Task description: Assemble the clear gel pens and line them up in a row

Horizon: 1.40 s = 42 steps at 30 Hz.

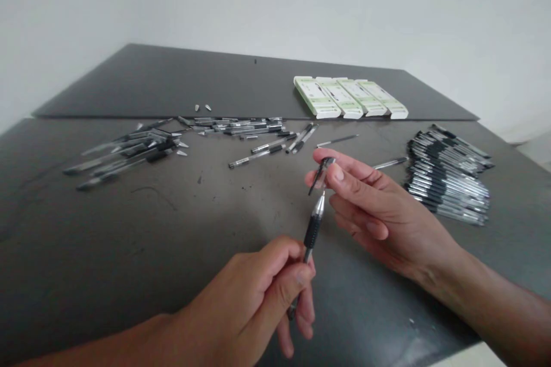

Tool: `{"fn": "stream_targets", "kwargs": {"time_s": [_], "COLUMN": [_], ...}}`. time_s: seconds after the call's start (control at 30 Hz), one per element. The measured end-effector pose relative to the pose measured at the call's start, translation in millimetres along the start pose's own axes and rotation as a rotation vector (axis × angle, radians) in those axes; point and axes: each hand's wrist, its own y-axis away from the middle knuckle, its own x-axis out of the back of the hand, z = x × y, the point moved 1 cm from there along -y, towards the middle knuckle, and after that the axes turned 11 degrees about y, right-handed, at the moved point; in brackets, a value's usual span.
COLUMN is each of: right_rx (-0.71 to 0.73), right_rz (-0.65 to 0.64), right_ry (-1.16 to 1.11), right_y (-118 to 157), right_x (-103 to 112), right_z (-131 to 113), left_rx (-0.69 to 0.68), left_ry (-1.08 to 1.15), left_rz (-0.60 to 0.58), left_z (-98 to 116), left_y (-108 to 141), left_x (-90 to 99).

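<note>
A pen with a black ribbed grip and a silver conical tip is pinched in my left hand, its point tilted up and away from me. Just above that point, my right hand holds a clear pen cap with a black clip between thumb and forefinger. The cap's open end is close to the pen tip; whether they touch I cannot tell. Part of the pen's barrel is hidden by the left fingers.
Capped pens lie stacked at the right. Loose pen parts form a heap at the left, with more pens behind the middle. Several flat green-and-white boxes rest on the raised back panel.
</note>
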Motion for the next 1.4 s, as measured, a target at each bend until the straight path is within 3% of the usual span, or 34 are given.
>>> {"fn": "stream_targets", "kwargs": {"time_s": [0.2,0.37,0.67,0.93,1.4], "right_rx": [0.044,0.067,0.096,0.315,0.305], "right_rz": [0.058,0.057,0.039,0.127,0.032], "right_ry": [0.119,0.166,0.34,0.595,0.556], "right_y": [1.9,3.8,3.6,6.2,5.3], "right_x": [2.8,4.6,6.6,6.6,5.8], "right_z": [0.5,0.9,1.2,4.7,14.4], "left_rx": [0.016,0.035,0.012,-0.001,-0.03], "left_ry": [0.007,-0.009,0.046,0.061,0.057], "left_rz": [0.051,-0.011,-0.001,0.031,0.081], "left_z": [-0.6,-0.4,-1.9,-8.4,-12.0], "left_y": [3.4,3.3,1.6,-0.1,-0.1], "left_x": [1.1,1.8,2.0,2.9,3.9]}}
